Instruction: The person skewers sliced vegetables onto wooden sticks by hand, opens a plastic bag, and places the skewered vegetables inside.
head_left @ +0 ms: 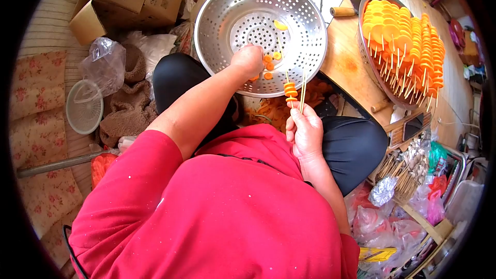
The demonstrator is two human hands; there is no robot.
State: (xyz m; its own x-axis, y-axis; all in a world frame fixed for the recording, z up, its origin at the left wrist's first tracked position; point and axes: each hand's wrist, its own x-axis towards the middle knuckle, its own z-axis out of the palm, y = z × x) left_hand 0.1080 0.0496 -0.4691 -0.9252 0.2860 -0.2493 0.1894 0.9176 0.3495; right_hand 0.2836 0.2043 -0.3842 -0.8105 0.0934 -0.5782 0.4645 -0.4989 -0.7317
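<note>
Red cloth of your shirt (248,206) lies nearest, on your side of the colander (222,20). Well to the near right of the colander, sticks (395,170) lie in a bundle beside foil (383,191), probably placed there to suit a right-handed reach.

Just on the colander's near side, your right hand (306,129) has its fingers clamped on the low end of a skewer (290,92) threaded with orange slices, with bare sticks (304,89) held beside it; gripping so low seems meant to leave the upper ends free. Peelings (266,113) lie below the colander's near edge, where they look out of your way.

The colander sits between your knees and the far floor, likely so that both hands can reach it. Loose slices (268,75) lie in its near part, and your left hand (248,61) is beside them. Its fingers are curled and partly hidden, so I cannot tell whether they grip anything.

Right of the colander, a tray (373,72) overlaps a board (338,51). Its loaded skewers (431,54) point their bare ends mostly toward you, perhaps for clean lifting. Beyond the colander's left side stands an open box (139,0).
</note>
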